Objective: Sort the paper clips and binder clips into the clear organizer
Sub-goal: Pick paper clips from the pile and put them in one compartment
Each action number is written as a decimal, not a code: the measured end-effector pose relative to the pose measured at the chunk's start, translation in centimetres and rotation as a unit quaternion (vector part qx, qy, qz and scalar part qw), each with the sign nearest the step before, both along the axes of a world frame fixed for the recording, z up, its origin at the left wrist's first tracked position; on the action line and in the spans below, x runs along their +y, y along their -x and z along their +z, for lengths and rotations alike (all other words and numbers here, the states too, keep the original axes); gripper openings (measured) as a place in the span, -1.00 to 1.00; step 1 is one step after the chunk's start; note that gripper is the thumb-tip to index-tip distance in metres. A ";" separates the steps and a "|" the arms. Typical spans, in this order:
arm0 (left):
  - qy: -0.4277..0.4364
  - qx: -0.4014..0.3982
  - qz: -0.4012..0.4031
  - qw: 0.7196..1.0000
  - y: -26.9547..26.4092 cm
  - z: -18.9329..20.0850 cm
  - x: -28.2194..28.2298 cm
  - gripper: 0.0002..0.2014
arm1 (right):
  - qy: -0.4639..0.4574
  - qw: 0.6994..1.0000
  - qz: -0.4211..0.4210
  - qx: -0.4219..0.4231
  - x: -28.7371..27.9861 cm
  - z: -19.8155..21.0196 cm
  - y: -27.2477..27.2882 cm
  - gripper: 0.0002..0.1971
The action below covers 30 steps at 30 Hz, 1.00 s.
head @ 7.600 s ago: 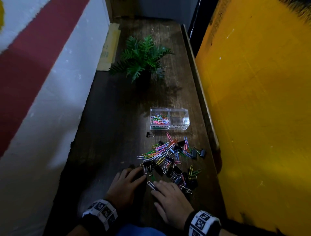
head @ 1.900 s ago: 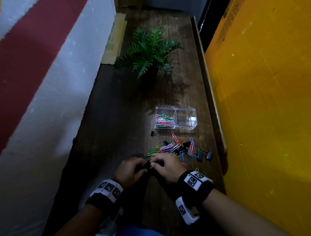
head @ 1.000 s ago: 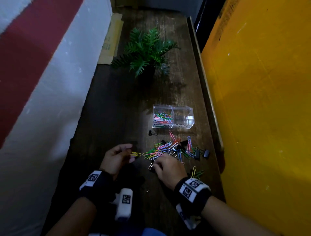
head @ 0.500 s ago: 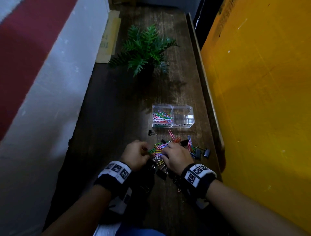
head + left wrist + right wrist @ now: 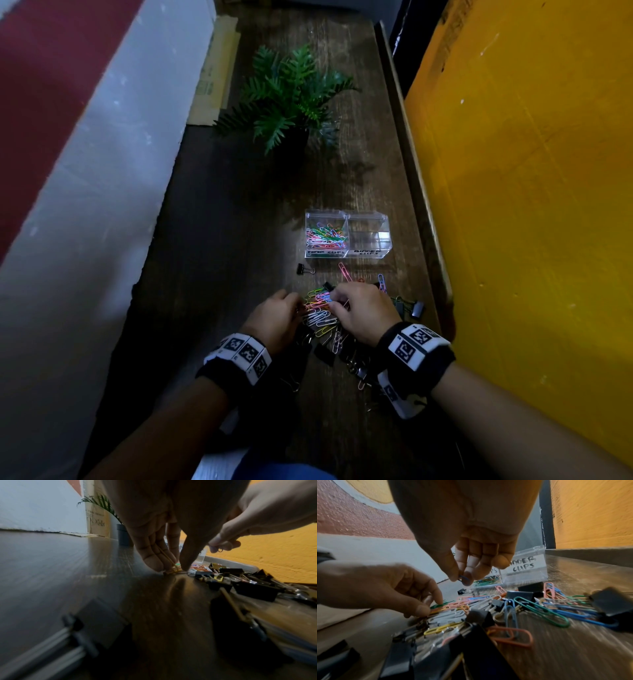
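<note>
The clear organizer stands on the wooden table beyond the hands. Its left compartment holds coloured paper clips; the right one, labelled for binder clips, looks bare. A mixed pile of paper clips and black binder clips lies between my hands. My left hand pinches a few yellow and orange paper clips at the pile's left edge. My right hand hovers just above the pile and pinches a blue paper clip between thumb and forefinger.
One small binder clip lies apart, left of the organizer's front. A potted fern stands farther back. A white and red wall closes the left side and a yellow panel the right. Cardboard leans at the back left.
Over the last second my left hand came back from the left to the pile's edge. My right hand moved forward over the pile and lifted a blue clip.
</note>
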<state>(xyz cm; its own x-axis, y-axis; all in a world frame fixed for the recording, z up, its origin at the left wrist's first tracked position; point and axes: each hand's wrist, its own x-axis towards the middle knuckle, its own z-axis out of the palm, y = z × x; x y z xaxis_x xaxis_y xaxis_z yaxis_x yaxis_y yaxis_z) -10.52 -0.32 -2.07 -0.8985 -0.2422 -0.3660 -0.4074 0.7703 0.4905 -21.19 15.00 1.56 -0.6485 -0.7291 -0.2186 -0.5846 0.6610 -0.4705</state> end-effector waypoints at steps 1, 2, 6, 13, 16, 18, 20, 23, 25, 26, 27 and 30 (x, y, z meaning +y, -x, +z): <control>0.003 -0.001 0.002 1.000 0.1 0.1 0.0 -0.71 | 0.002 1.000 -0.002 0.000 -0.1 0.1 0.0 -0.86; 0.007 -0.005 0.002 1.000 0.1 0.1 0.0 -0.71 | 0.002 1.000 -0.003 -0.001 -0.1 0.2 0.0 -0.86; 0.019 -0.031 -0.011 0.999 0.6 0.1 0.0 -0.73 | 0.005 1.000 -0.003 -0.004 -0.3 0.5 0.0 -0.88; 0.023 -0.025 -0.038 0.999 0.7 0.0 -0.5 -0.76 | 0.013 1.000 -0.008 -0.003 0.1 0.3 0.3 -0.89; 0.005 0.013 -0.010 1.000 0.0 0.3 -0.7 -0.83 | 0.023 1.000 -0.010 -0.006 0.3 0.1 0.5 -0.88; -0.013 0.068 0.017 0.997 -0.5 0.8 -0.9 -0.91 | 0.033 0.999 -0.016 -0.011 0.5 0.0 0.6 -0.90; -0.035 0.115 0.041 0.992 -0.7 1.5 -1.1 -0.95 | 0.039 0.999 -0.033 -0.017 0.9 -0.1 0.7 -0.93; -0.054 0.189 0.083 0.977 -0.2 3.0 -1.6 -0.92 | 0.064 0.996 -0.058 -0.021 1.5 -0.2 1.2 -0.95; -0.074 0.235 0.106 0.963 0.6 4.3 -2.2 -0.88 | 0.082 0.994 -0.071 -0.024 2.0 -0.1 1.6 -0.96; -0.079 0.253 0.108 0.958 1.2 4.9 -2.6 -0.89 | 0.090 0.993 -0.078 -0.025 2.2 0.0 1.8 -0.97; -0.077 0.268 0.105 0.955 1.9 5.5 -3.0 -0.89 | 0.099 0.991 -0.082 -0.025 2.3 0.1 1.9 -0.97; -0.052 0.292 0.087 0.951 4.5 7.0 -4.1 -0.91 | 0.112 0.990 -0.088 -0.025 2.7 0.4 2.4 -0.97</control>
<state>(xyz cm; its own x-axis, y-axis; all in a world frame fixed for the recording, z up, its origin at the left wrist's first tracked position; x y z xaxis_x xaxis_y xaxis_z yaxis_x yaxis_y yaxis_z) -15.05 -4.44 4.97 -0.9059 -0.3949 0.1527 -0.1592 0.6520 0.7413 -23.61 17.72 1.99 -0.7617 -0.6402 -0.0998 -0.4423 0.6264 -0.6418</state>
